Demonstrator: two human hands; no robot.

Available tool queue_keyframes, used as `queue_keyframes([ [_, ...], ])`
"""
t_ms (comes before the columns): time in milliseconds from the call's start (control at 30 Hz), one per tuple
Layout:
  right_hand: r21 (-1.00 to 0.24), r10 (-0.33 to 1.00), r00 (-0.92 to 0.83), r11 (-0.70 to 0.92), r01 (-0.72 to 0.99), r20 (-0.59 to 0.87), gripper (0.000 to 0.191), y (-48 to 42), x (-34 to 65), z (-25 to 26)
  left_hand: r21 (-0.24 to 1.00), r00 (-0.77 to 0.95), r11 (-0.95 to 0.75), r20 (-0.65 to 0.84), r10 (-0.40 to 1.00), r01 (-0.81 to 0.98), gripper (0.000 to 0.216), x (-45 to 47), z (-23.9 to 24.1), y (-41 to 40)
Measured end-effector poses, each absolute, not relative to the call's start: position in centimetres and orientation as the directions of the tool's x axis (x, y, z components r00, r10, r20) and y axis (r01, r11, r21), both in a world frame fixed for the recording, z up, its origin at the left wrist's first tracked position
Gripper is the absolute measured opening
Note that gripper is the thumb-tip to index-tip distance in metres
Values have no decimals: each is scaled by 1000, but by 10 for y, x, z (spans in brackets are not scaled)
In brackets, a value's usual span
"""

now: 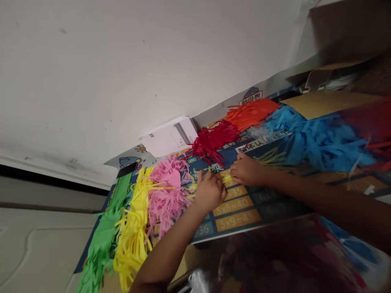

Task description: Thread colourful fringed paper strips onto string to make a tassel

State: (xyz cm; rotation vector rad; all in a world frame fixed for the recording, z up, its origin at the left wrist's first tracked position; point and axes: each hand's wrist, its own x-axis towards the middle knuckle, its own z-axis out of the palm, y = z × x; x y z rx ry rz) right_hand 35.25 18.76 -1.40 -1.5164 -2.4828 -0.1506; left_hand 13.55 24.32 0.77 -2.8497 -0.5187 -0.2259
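A yellow fringed paper piece (226, 178) stretches between my two hands, low over the printed mat (195, 234). My left hand (210, 190) has its fingers curled around the left part of it. The fingers of my right hand (246, 170) are closed on its right part. Pale yellow fringe shows beyond both hands, blurred at the right end. Left of my left hand lies pink fringed paper (171, 178), followed by yellow (134, 232) and green fringed paper (102, 234). Crumpled red fringed paper (215, 139) lies just behind my hands.
Orange fringed paper (253, 113) and a blue heap (324, 138) lie at the back right, near a brown cardboard piece (330, 103). A white stack of paper (171, 136) leans against the wall (137, 69). More red fringe (375, 126) lies at the right edge.
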Motion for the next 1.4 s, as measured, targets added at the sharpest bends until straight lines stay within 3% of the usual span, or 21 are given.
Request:
queue_keyframes([
  [100, -65, 893, -363, 392, 918, 268, 14, 189, 345, -9, -184, 905, -899, 242, 351, 398, 11, 137, 2, 249],
  [200, -34, 861, -387, 421, 907, 330, 14, 185, 340, -14, -170, 892, -901, 301, 338, 399, 13, 130, -2, 254],
  [300, -84, 864, -369, 419, 904, 342, 19, 180, 349, -28, -110, 871, -913, 361, 333, 394, 16, 116, -7, 256],
  [400, -198, 891, -294, 376, 905, 347, 19, 174, 368, -39, 50, 825, -909, 402, 397, 413, 12, 103, -12, 258],
  [533, -465, 963, -122, 225, 856, 240, 20, 170, 385, -44, 308, 755, -818, 323, 571, 486, 8, 96, -16, 261],
  [633, -522, 985, -80, 147, 840, 150, 19, 171, 387, -42, 383, 718, -741, 233, 655, 552, 10, 99, -15, 262],
  [1167, -421, 996, 46, -11, 907, 73, 13, 175, 374, -35, 257, 705, -696, 72, 706, 670, 10, 116, -8, 264],
  [1233, -385, 990, 25, 32, 922, 142, 8, 173, 373, -35, 248, 722, -725, 120, 681, 643, 3, 115, -10, 265],
  [1300, -310, 963, -66, 148, 939, 261, 7, 170, 371, -33, 202, 782, -805, 196, 591, 558, 15, 112, -12, 264],
  [1400, -153, 876, -260, 346, 926, 405, 15, 165, 364, -26, 43, 876, -909, 251, 412, 415, 23, 110, -11, 258],
])
